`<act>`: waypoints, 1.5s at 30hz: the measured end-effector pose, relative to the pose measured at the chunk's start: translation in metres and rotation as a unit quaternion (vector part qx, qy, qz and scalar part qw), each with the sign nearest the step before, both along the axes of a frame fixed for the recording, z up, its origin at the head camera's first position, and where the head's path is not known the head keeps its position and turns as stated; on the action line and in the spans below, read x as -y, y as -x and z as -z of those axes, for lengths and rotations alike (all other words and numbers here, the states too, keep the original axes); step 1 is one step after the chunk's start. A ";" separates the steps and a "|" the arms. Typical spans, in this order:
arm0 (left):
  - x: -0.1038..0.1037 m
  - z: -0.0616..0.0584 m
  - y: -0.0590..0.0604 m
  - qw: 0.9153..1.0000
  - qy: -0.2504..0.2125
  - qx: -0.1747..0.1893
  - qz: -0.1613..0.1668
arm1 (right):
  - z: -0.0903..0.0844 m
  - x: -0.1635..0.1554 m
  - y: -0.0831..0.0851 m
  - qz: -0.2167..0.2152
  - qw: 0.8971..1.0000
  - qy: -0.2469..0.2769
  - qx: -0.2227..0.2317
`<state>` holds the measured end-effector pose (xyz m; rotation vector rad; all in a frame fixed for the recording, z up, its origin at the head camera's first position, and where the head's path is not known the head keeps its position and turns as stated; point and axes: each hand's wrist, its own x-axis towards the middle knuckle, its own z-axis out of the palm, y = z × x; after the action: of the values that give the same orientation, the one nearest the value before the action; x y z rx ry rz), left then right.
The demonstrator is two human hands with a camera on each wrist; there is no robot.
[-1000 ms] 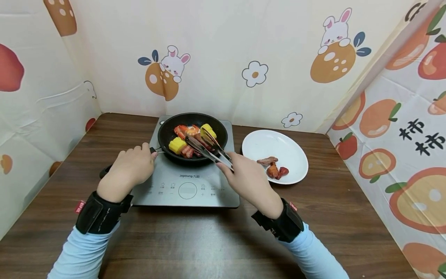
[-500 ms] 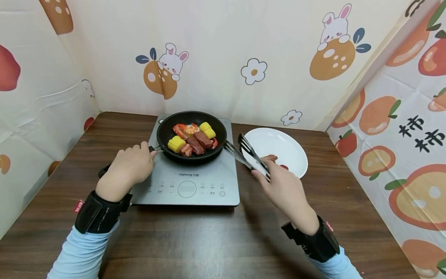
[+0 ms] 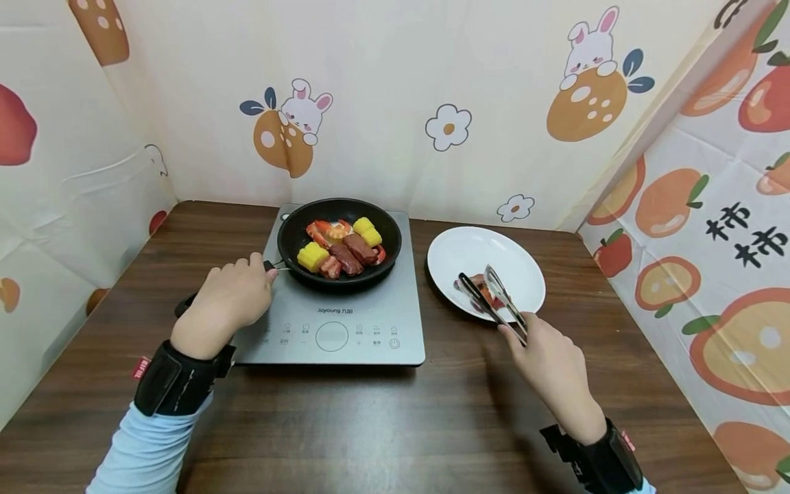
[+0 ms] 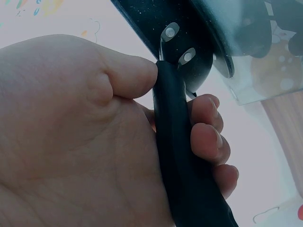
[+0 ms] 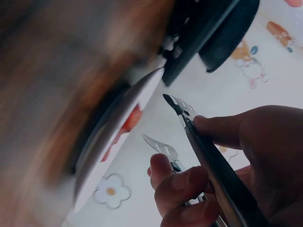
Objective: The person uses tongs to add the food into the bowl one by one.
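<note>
My left hand grips the black handle of a frying pan, thumb on one side and fingers curled round the other. The pan sits on an induction cooker and holds two brown meat pieces, yellow corn, and shrimp. In my right hand are metal tongs, held between thumb and fingers with the arms spread. Their tips are over several small meat pieces on a white plate; whether they touch the meat I cannot tell.
The cooker and plate stand side by side on a brown wooden table. A printed cloth backdrop rises behind the table, with more cloth along both sides.
My right hand has moved the tongs from the pan rightward to the plate, leaving the two brown meat pieces in the pan. My left hand has kept its grip on the pan handle.
</note>
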<state>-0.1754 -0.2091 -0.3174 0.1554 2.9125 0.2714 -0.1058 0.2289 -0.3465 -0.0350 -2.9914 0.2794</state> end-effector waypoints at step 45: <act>0.000 0.002 0.000 1.000 -0.001 -0.003 -0.006 | 0.011 -0.018 -0.007 -0.004 0.997 -0.036 -0.073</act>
<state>-0.1755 -0.2090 -0.3189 0.1403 2.9202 0.2750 -0.0986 0.2467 -0.3578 0.0050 -2.8550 0.1668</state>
